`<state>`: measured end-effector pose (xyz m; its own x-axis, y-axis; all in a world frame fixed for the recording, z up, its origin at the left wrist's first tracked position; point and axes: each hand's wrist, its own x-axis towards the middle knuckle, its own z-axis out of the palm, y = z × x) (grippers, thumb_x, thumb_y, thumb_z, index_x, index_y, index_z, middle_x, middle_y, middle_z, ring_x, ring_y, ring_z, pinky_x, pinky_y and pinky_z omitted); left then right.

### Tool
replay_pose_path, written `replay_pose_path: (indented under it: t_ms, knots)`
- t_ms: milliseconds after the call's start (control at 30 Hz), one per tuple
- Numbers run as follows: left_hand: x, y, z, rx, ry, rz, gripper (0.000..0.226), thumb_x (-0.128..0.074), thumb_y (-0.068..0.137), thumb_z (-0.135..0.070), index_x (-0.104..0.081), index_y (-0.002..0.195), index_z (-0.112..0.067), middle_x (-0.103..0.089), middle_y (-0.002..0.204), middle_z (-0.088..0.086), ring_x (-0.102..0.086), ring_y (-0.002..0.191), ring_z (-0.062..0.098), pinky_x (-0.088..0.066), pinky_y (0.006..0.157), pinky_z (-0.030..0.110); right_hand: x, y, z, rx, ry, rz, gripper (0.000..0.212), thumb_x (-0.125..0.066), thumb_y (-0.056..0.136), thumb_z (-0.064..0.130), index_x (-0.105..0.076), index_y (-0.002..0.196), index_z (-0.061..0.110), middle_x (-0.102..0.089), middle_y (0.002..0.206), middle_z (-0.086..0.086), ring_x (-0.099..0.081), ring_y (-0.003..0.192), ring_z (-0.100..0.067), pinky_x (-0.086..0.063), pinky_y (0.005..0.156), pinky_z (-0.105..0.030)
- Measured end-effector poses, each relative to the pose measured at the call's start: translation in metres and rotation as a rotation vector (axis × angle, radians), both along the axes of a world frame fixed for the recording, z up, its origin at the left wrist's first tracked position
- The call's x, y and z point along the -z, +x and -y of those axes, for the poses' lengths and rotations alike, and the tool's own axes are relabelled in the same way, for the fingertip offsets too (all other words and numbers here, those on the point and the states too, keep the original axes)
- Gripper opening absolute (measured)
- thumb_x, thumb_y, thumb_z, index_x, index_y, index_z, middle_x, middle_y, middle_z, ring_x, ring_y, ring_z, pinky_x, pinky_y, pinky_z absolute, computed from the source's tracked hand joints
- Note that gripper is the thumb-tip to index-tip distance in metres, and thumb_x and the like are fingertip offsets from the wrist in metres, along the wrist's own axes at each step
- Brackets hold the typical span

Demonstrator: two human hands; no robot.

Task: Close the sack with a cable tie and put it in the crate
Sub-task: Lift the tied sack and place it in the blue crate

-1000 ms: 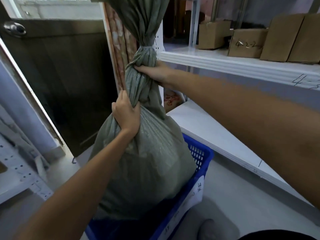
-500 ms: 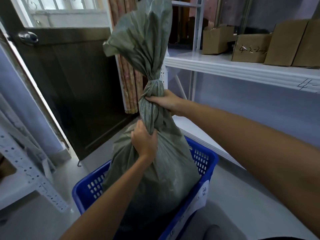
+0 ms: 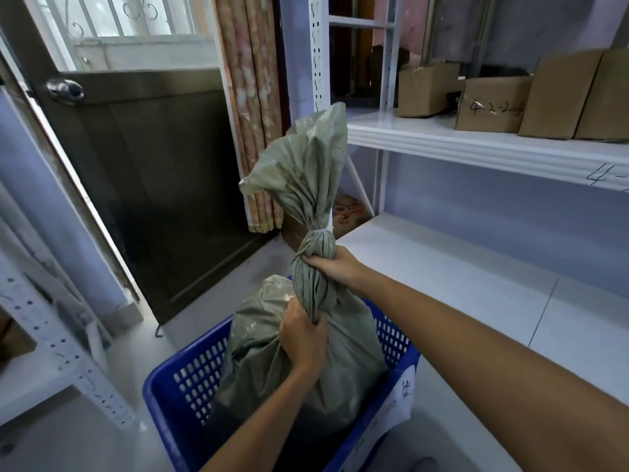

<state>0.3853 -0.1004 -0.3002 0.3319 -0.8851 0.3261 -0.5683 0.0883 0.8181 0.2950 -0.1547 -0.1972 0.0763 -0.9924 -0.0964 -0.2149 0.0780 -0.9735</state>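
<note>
A grey-green woven sack (image 3: 340, 356) stands upright inside a blue perforated plastic crate (image 3: 185, 383) on the floor. Its neck is gathered and bound by a white cable tie (image 3: 320, 230), and the loose top fans out above the tie. My right hand (image 3: 335, 267) grips the twisted neck just under the tie. My left hand (image 3: 301, 338) clutches the sack fabric lower down, at the shoulder of the sack. The sack's bottom is hidden by the crate walls.
A white metal shelf unit (image 3: 476, 148) runs along the right, with cardboard boxes (image 3: 493, 103) on its upper board and a low board beside the crate. A dark door (image 3: 153, 185) stands behind, a rolled curtain (image 3: 255, 114) next to it. Another rack (image 3: 58, 356) is on the left.
Both hands have lowered the sack from above the crate down into it. The sack's top, formerly high in view, now sits much lower.
</note>
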Motion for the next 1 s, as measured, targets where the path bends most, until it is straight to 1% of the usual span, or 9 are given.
replay_pose_path:
  t_ms: [267,367,500,567,633,700,800,900,1000]
  knots:
    - [0.012,0.008,-0.001,0.054,0.023,0.005,0.031,-0.065,0.076,-0.015,-0.056,0.106,-0.011,-0.063,0.095,0.002,-0.062,0.086,0.022,-0.054,0.077,0.036,0.013,0.002,-0.002,0.008,-0.005,-0.038,0.041,-0.070,0.085,0.032,-0.063,0.121,0.013,-0.066,0.121,-0.007,-0.061,0.111,-0.021,-0.047,0.099,-0.033]
    - [0.008,0.017,0.000,0.111,0.003,-0.038,0.033,-0.066,0.072,-0.028,-0.054,0.102,-0.021,-0.063,0.090,-0.004,-0.062,0.080,0.016,-0.056,0.072,0.041,0.007,-0.006,-0.003,-0.074,-0.060,-0.025,0.040,-0.076,0.079,0.030,-0.067,0.116,0.016,-0.069,0.113,-0.001,-0.063,0.104,-0.015,-0.049,0.094,-0.028]
    - [-0.008,0.040,0.011,0.210,-0.011,0.013,0.050,-0.067,0.067,-0.055,-0.052,0.106,-0.028,-0.065,0.095,-0.007,-0.063,0.088,0.013,-0.054,0.083,0.043,0.000,-0.031,0.000,-0.267,-0.111,-0.065,0.052,-0.086,0.067,0.029,-0.067,0.114,0.019,-0.072,0.114,-0.001,-0.066,0.109,-0.017,-0.051,0.099,-0.037]
    - [-0.022,0.053,0.015,0.289,0.014,0.044,0.051,-0.068,0.064,-0.062,-0.051,0.098,-0.028,-0.064,0.092,-0.007,-0.063,0.084,0.013,-0.055,0.078,0.041,-0.002,-0.042,-0.001,-0.367,-0.101,-0.095,0.053,-0.085,0.068,0.027,-0.066,0.116,0.018,-0.071,0.117,-0.002,-0.064,0.112,-0.018,-0.050,0.100,-0.038]
    - [-0.040,0.062,0.015,0.382,0.030,0.026,0.046,-0.072,0.066,-0.057,-0.051,0.086,-0.020,-0.061,0.081,-0.003,-0.058,0.072,0.014,-0.052,0.063,0.034,-0.002,-0.051,-0.003,-0.411,-0.107,-0.116,0.053,-0.085,0.069,0.022,-0.065,0.119,0.017,-0.070,0.119,-0.002,-0.064,0.114,-0.018,-0.050,0.100,-0.037]
    - [-0.052,0.068,0.016,0.466,0.035,0.003,0.036,-0.073,0.076,-0.041,-0.047,0.071,-0.016,-0.049,0.067,-0.002,-0.045,0.061,0.012,-0.038,0.054,0.025,-0.002,-0.059,-0.005,-0.396,-0.105,-0.123,0.054,-0.085,0.068,0.018,-0.066,0.119,0.016,-0.071,0.118,-0.001,-0.064,0.113,-0.017,-0.050,0.099,-0.035]
    - [-0.061,0.075,0.015,0.530,0.013,0.015,0.034,-0.064,0.087,-0.025,-0.043,0.061,-0.021,-0.042,0.059,-0.007,-0.039,0.055,0.009,-0.032,0.055,0.024,0.002,-0.064,-0.010,-0.324,-0.141,-0.179,0.049,-0.085,0.068,0.013,-0.068,0.114,0.014,-0.072,0.113,-0.001,-0.065,0.107,-0.015,-0.052,0.095,-0.029]
    - [-0.057,0.085,0.014,0.524,0.021,-0.025,0.035,-0.057,0.092,-0.014,-0.047,0.061,-0.028,-0.053,0.052,-0.014,-0.046,0.050,0.000,-0.034,0.053,0.016,0.004,-0.064,-0.014,-0.218,-0.205,-0.299,0.038,-0.083,0.071,0.014,-0.070,0.108,0.011,-0.071,0.109,-0.003,-0.065,0.103,-0.018,-0.052,0.095,-0.033]
    - [-0.048,0.100,0.016,0.422,0.061,-0.049,0.032,-0.059,0.091,-0.023,-0.051,0.061,-0.031,-0.055,0.052,-0.014,-0.050,0.054,0.004,-0.039,0.056,0.025,0.005,-0.059,-0.014,-0.162,-0.217,-0.354,0.035,-0.082,0.072,0.022,-0.069,0.103,0.011,-0.069,0.104,-0.007,-0.063,0.095,-0.022,-0.053,0.091,-0.040]
